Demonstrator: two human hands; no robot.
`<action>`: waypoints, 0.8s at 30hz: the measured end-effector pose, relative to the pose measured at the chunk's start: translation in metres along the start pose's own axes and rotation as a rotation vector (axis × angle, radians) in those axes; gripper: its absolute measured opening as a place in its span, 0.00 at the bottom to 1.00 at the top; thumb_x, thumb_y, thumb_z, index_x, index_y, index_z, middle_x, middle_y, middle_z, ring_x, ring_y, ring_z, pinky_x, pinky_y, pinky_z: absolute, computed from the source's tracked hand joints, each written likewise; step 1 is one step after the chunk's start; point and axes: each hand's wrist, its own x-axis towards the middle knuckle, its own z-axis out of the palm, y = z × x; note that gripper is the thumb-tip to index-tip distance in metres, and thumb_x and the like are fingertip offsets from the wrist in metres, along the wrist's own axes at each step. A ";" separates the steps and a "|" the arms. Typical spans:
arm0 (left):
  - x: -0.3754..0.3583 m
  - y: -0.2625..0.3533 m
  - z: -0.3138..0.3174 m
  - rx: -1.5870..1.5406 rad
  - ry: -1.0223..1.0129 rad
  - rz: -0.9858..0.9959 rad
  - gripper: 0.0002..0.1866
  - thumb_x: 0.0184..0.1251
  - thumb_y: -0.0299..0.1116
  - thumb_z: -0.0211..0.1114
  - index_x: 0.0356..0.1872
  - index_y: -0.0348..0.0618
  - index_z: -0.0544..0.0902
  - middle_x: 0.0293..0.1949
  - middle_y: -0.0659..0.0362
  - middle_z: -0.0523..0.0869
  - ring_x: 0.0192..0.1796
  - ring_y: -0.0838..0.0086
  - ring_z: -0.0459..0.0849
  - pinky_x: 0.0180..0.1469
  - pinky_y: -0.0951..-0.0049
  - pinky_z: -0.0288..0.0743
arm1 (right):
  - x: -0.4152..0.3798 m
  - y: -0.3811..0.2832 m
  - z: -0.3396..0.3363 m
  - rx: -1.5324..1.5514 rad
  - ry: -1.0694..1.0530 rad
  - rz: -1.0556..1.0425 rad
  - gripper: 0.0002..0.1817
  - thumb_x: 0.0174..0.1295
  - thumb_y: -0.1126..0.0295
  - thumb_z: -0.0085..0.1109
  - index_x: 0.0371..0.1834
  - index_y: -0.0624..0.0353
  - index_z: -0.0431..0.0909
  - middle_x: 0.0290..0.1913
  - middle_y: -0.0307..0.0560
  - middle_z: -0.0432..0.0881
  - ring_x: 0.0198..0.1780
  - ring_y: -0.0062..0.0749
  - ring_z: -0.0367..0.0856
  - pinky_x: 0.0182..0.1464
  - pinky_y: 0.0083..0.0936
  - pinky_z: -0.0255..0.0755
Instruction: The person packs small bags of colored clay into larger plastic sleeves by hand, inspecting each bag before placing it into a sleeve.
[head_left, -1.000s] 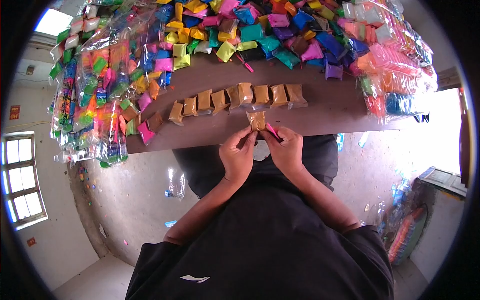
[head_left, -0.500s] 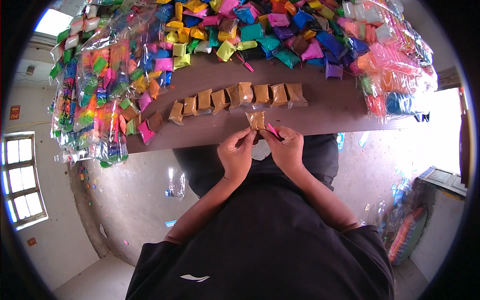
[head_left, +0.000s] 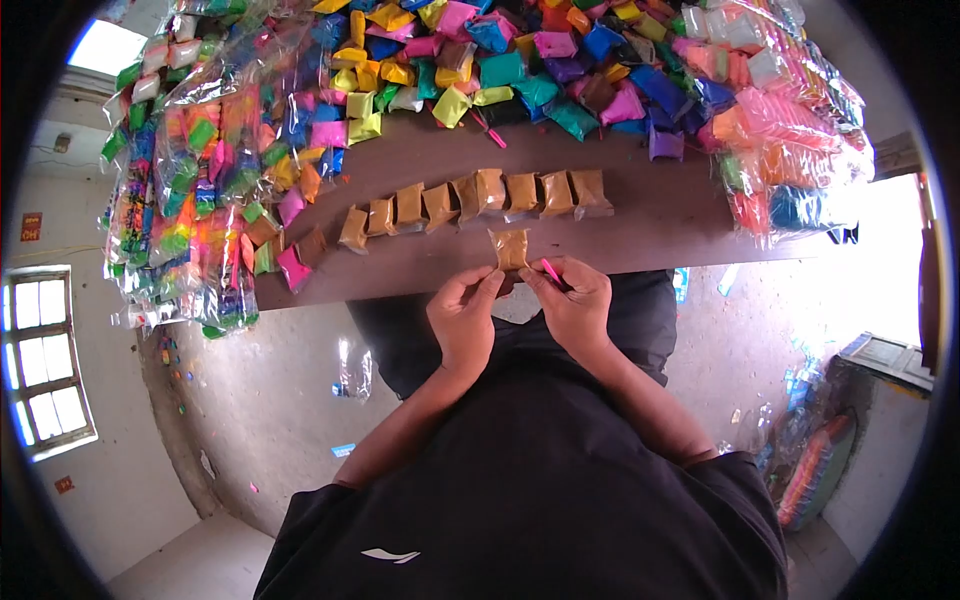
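Note:
A small clear packet with golden-brown filling [head_left: 511,248] is held at the table's front edge. My left hand [head_left: 464,312] pinches its lower left corner between thumb and fingers. My right hand [head_left: 573,305] pinches the lower right corner, and a thin pink tool [head_left: 551,272] is tucked in its fingers; its kind is hidden by the grip. Beyond the hands, a row of several similar brown packets [head_left: 438,204] lies across the brown table [head_left: 640,235], slightly uneven and close together.
Many coloured packets [head_left: 503,69] are heaped along the table's far side. Clear bags of colourful packets [head_left: 215,180] are piled at the left, and pink bagged ones [head_left: 790,120] at the right. A pink packet [head_left: 294,268] lies near the left front edge.
Both hands have shifted slightly down with the brown packet, and their fingertips are a little farther apart. The pink tool tilts slightly differently. The row of packets stays in place.

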 end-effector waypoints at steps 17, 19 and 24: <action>0.014 0.046 -0.015 -0.544 -0.494 -0.578 0.10 0.79 0.33 0.64 0.54 0.41 0.82 0.50 0.59 0.88 0.52 0.74 0.87 0.55 0.71 0.80 | 0.004 -0.034 -0.056 -0.006 -0.337 0.153 0.39 0.46 0.60 0.90 0.60 0.60 0.80 0.31 0.33 0.72 0.33 0.16 0.66 0.37 0.15 0.69; 0.014 0.059 -0.016 -0.440 -0.505 -0.584 0.12 0.77 0.32 0.67 0.55 0.40 0.82 0.49 0.60 0.88 0.51 0.76 0.86 0.53 0.73 0.81 | 0.015 -0.034 -0.062 0.077 -0.410 0.043 0.41 0.46 0.59 0.89 0.63 0.61 0.78 0.34 0.34 0.74 0.35 0.15 0.68 0.38 0.16 0.69; 0.018 0.068 -0.019 -0.093 -0.591 -0.451 0.18 0.70 0.27 0.73 0.57 0.38 0.81 0.46 0.59 0.88 0.48 0.78 0.86 0.49 0.76 0.81 | 0.033 -0.055 -0.069 0.016 -0.630 -0.176 0.32 0.48 0.72 0.81 0.61 0.57 0.81 0.53 0.50 0.81 0.50 0.40 0.86 0.49 0.30 0.81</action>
